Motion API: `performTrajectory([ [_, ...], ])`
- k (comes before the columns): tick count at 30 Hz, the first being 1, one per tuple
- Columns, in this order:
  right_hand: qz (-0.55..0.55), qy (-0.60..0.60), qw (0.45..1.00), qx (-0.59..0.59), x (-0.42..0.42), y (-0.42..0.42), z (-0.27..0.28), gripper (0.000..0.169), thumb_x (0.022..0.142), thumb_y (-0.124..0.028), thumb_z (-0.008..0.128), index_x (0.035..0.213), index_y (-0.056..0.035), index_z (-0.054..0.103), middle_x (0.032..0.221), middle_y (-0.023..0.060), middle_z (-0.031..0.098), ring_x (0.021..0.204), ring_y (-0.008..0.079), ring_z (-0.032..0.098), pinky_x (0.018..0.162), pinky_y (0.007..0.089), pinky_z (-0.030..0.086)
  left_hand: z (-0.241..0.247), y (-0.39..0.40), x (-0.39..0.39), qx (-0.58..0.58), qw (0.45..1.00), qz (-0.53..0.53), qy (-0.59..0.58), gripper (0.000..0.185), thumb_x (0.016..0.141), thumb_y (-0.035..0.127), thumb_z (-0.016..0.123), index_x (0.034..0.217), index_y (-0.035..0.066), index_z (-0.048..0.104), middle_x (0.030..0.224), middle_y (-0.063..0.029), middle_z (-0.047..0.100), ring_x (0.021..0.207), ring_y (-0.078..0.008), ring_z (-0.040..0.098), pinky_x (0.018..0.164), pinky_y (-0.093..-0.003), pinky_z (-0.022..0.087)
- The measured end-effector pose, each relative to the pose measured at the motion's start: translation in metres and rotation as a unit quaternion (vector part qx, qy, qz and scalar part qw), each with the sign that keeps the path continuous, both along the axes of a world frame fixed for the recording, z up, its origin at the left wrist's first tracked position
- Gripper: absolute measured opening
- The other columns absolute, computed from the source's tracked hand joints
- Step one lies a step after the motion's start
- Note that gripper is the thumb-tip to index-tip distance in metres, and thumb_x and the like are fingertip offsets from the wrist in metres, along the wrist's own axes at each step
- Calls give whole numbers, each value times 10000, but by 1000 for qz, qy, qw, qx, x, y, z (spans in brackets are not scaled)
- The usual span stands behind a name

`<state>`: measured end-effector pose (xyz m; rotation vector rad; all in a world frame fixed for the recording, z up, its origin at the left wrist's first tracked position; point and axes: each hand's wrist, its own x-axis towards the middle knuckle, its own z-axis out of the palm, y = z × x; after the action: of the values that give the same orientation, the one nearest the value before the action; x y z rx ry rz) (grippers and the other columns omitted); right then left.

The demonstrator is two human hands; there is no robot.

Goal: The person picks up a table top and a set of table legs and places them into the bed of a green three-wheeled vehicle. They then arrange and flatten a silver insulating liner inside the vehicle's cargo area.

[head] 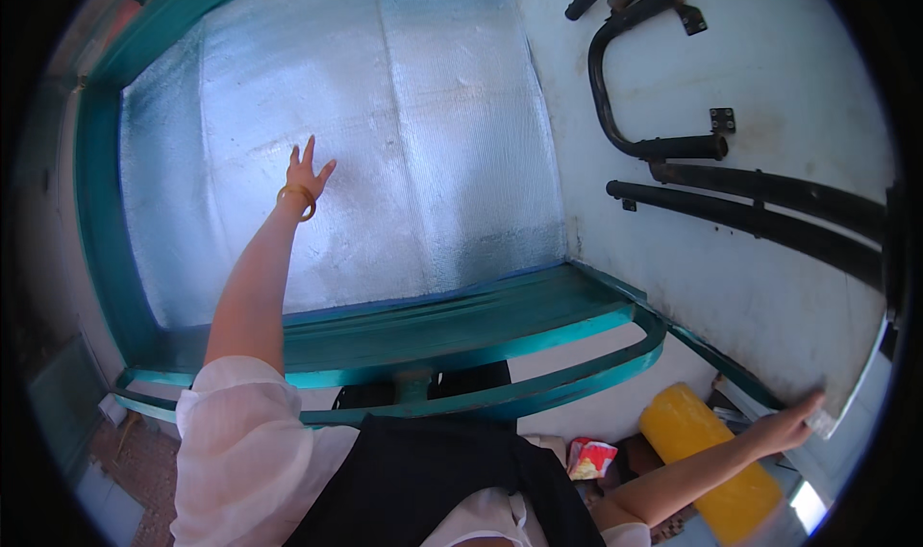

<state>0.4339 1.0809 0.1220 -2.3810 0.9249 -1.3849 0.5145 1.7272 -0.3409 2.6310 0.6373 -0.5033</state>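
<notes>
My left hand (pixel 308 176), with a yellowish bangle (pixel 310 204) at the wrist, reaches out over a silvery reflective sheet (pixel 447 150). Its fingers are spread and hold nothing; whether they touch the sheet I cannot tell. A teal painted frame (pixel 97 208) borders the sheet. Off to the right, my right hand (pixel 789 424) is at the lower corner of a whitish panel (pixel 764 316), its fingers at the edge; how firmly they grip is unclear.
Black metal tubes (pixel 771 219) and a bent tube (pixel 598 78) are on the whitish panel. A curved teal rail (pixel 562 388) runs close before my body. Below it to the right lie a yellow roll (pixel 707 460) and a red-and-white packet (pixel 591 458).
</notes>
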Motion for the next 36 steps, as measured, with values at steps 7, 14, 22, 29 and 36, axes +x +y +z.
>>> performTrajectory([
  [7, 71, -146, 985, 55, 14, 11, 2, 621, 862, -408, 581, 1111, 159, 529, 1110, 250, 544, 1011, 346, 553, 884, 464, 449, -10, -196, 17, 52, 979, -176, 89, 792, 804, 656, 493, 1458, 369, 151, 1539, -130, 29, 1402, -395, 14, 1075, -614, 106],
  [14, 106, -146, 983, 20, 23, 24, 9, 568, 816, -333, 636, 1251, 4, 493, 1158, 201, 575, 1030, 331, 563, 881, 487, 442, -29, -340, -21, -99, 869, -485, -1, 719, 819, 531, 570, 1437, 354, 246, 1545, -63, 70, 1413, -345, 22, 1105, -568, 72],
  [22, 217, -170, 961, 34, 61, 57, -5, 602, 811, -397, 610, 1295, -68, 470, 1300, 158, 487, 1217, 288, 441, 1050, 471, 318, -77, -441, -67, -158, 802, -574, -49, 597, 874, 420, 518, 1415, 249, 330, 1530, -31, 157, 1419, -240, 84, 1123, -501, 63],
  [29, 219, -108, 969, 24, 53, 44, -3, 627, 835, -421, 562, 1309, -28, 445, 1327, 178, 459, 1232, 299, 418, 1080, 463, 270, -70, -464, -74, -238, 802, -541, -87, 432, 832, 244, 504, 1226, 68, 511, 1280, -92, 494, 1253, -271, 372, 1034, -425, 283],
  [36, -19, -55, 998, 25, 30, 21, 13, 578, 865, -428, 527, 1229, 20, 501, 1181, 226, 555, 1023, 340, 557, 869, 473, 463, -47, -437, -84, -417, 867, -270, -12, 458, 841, 191, 544, 1238, -25, 471, 1211, -212, 518, 1143, -368, 459, 993, -412, 361],
])
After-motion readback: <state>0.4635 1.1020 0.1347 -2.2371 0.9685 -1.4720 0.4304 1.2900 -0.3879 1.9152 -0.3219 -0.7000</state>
